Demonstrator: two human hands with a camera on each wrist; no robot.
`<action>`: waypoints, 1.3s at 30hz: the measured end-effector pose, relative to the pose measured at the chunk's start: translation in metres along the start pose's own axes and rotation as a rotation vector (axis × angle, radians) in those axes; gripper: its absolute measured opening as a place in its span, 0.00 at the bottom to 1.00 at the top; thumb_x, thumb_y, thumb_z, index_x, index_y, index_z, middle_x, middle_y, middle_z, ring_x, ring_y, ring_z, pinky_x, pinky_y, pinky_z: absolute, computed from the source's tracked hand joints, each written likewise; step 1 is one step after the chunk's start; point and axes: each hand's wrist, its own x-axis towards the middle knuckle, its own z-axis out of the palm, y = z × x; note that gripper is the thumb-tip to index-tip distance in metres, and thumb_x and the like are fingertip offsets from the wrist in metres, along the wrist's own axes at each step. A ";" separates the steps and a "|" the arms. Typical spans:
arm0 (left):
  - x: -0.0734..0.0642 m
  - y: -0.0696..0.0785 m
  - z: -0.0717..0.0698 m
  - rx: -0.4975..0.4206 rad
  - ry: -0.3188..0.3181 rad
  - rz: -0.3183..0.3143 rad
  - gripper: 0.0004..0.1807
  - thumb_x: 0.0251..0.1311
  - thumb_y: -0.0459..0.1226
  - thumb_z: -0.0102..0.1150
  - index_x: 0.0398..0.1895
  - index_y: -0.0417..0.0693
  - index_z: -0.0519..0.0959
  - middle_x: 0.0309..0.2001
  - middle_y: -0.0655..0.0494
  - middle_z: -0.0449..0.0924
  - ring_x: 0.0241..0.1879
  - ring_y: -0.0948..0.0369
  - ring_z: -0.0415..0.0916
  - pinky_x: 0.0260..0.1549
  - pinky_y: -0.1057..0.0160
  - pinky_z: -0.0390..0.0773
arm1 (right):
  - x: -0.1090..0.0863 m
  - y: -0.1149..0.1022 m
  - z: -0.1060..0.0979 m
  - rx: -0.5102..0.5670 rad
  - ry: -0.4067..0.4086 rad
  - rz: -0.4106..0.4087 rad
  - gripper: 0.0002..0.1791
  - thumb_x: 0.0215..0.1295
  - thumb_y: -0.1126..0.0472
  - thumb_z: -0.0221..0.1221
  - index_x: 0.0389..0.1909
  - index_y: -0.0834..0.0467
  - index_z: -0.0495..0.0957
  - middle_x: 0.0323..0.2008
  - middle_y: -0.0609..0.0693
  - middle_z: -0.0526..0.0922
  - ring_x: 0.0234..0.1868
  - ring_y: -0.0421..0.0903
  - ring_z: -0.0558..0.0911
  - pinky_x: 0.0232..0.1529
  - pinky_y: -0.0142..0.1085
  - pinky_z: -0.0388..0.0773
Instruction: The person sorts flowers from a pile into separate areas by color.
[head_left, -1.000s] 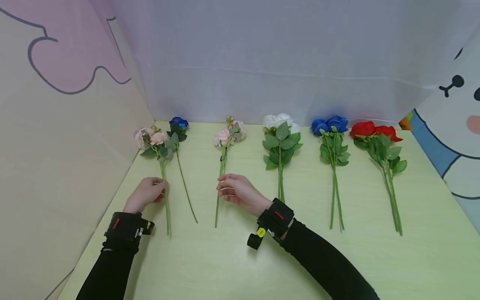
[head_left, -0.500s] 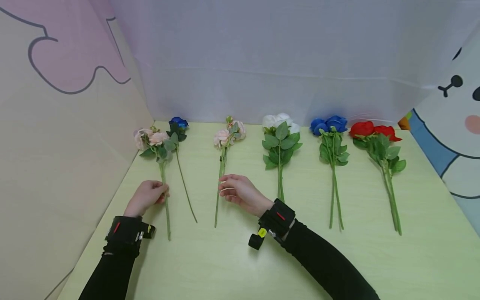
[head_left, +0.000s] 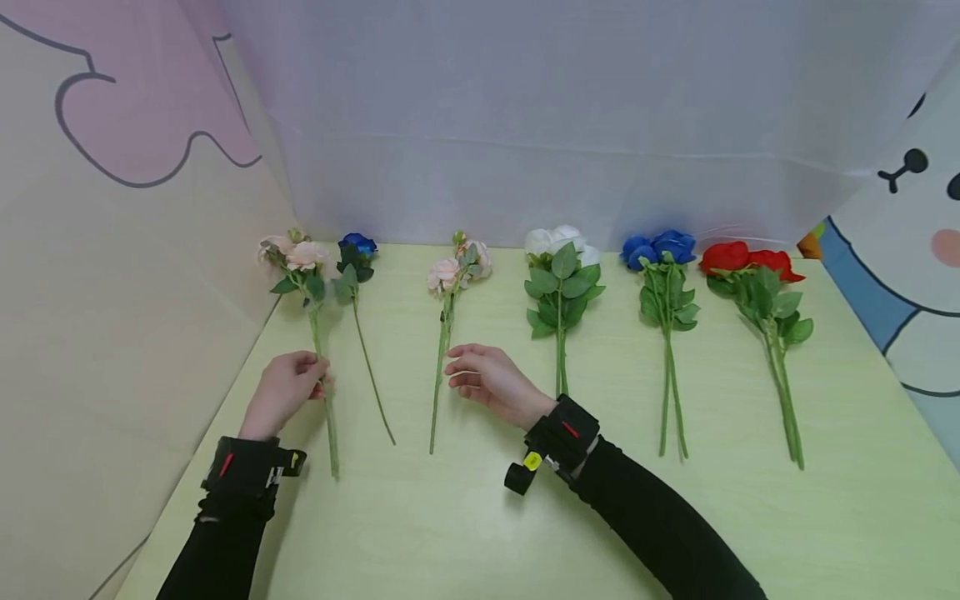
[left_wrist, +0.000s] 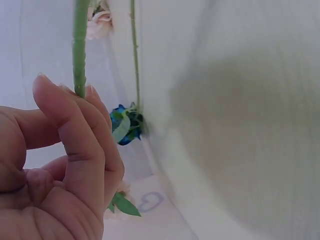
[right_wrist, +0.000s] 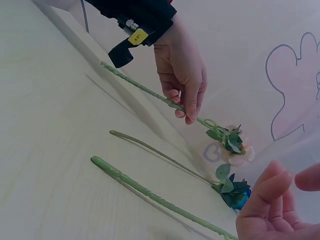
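My left hand [head_left: 288, 392] grips the green stem of a pale pink artificial flower [head_left: 306, 257] at the table's left side. In the right wrist view that stem [right_wrist: 142, 88] slants above the table, its lower end apart from the surface. Just right of it lies a single blue rose [head_left: 358, 244] with a thin stem. My right hand [head_left: 495, 383] hovers with loosely bent fingers beside the stem of a second pale pink flower [head_left: 444, 275], holding nothing. In the left wrist view, fingers [left_wrist: 82, 135] curl round the held stem.
Farther right along the back edge lie white roses [head_left: 558, 242], blue roses [head_left: 671, 247] and red roses [head_left: 750, 262], stems toward the front. A pale curtain [head_left: 562, 125] hangs behind the table [head_left: 450, 525]. A printed wall panel [head_left: 135, 275] borders the left side.
My left hand has lifted the pink flower slightly and shifted it left, away from the single blue rose. My right hand has drifted a little right, off the second pink flower's stem.
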 end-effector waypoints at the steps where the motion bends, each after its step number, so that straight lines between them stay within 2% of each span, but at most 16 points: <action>1: 0.000 0.002 0.000 0.001 0.001 0.002 0.19 0.71 0.37 0.45 0.51 0.25 0.71 0.38 0.34 0.79 0.25 0.63 0.76 0.29 0.62 0.80 | 0.000 -0.001 -0.001 0.001 0.003 -0.001 0.21 0.71 0.66 0.45 0.61 0.71 0.60 0.35 0.51 0.74 0.32 0.41 0.76 0.30 0.27 0.72; 6: -0.003 0.013 0.000 0.000 0.005 0.016 0.19 0.72 0.38 0.44 0.51 0.28 0.72 0.38 0.35 0.79 0.26 0.62 0.76 0.30 0.62 0.80 | -0.003 -0.007 -0.008 -0.001 0.036 -0.013 0.21 0.70 0.66 0.46 0.61 0.71 0.61 0.36 0.51 0.73 0.32 0.42 0.76 0.31 0.26 0.72; 14: -0.004 0.031 0.003 0.037 0.022 0.074 0.17 0.72 0.40 0.45 0.47 0.32 0.74 0.37 0.38 0.79 0.26 0.58 0.78 0.31 0.57 0.79 | -0.009 -0.014 -0.024 -0.004 0.086 -0.047 0.17 0.70 0.66 0.46 0.57 0.68 0.64 0.35 0.51 0.74 0.32 0.42 0.76 0.31 0.26 0.73; 20: 0.000 0.047 0.009 -0.009 0.007 0.113 0.15 0.71 0.38 0.46 0.48 0.33 0.74 0.37 0.37 0.78 0.26 0.58 0.78 0.29 0.62 0.80 | -0.017 -0.021 -0.036 0.000 0.107 -0.067 0.20 0.70 0.66 0.48 0.59 0.69 0.62 0.35 0.51 0.74 0.32 0.41 0.76 0.32 0.27 0.73; 23: 0.003 0.055 0.014 -0.025 -0.018 0.124 0.15 0.71 0.38 0.47 0.48 0.33 0.74 0.37 0.37 0.78 0.26 0.58 0.78 0.29 0.63 0.80 | -0.020 -0.023 -0.041 0.002 0.119 -0.075 0.19 0.69 0.66 0.48 0.58 0.68 0.62 0.35 0.51 0.74 0.33 0.42 0.76 0.32 0.27 0.73; 28: 0.010 0.069 0.028 -0.045 -0.056 0.153 0.13 0.71 0.38 0.47 0.47 0.35 0.74 0.34 0.42 0.78 0.26 0.54 0.77 0.30 0.57 0.79 | -0.025 -0.027 -0.048 -0.009 0.128 -0.083 0.12 0.70 0.66 0.48 0.52 0.63 0.65 0.36 0.51 0.74 0.33 0.42 0.76 0.32 0.28 0.73; 34: 0.019 0.083 0.045 -0.062 -0.106 0.184 0.13 0.71 0.38 0.47 0.47 0.37 0.75 0.34 0.41 0.78 0.26 0.53 0.76 0.30 0.52 0.77 | -0.030 -0.031 -0.055 -0.046 0.153 -0.096 0.18 0.71 0.65 0.48 0.58 0.68 0.62 0.36 0.51 0.74 0.33 0.42 0.76 0.34 0.28 0.73; 39: 0.025 0.094 0.061 -0.073 -0.142 0.188 0.14 0.71 0.37 0.47 0.49 0.35 0.74 0.36 0.38 0.77 0.24 0.56 0.76 0.32 0.50 0.79 | -0.036 -0.034 -0.063 -0.097 0.172 -0.118 0.18 0.70 0.64 0.49 0.57 0.67 0.63 0.38 0.52 0.74 0.34 0.43 0.76 0.34 0.28 0.74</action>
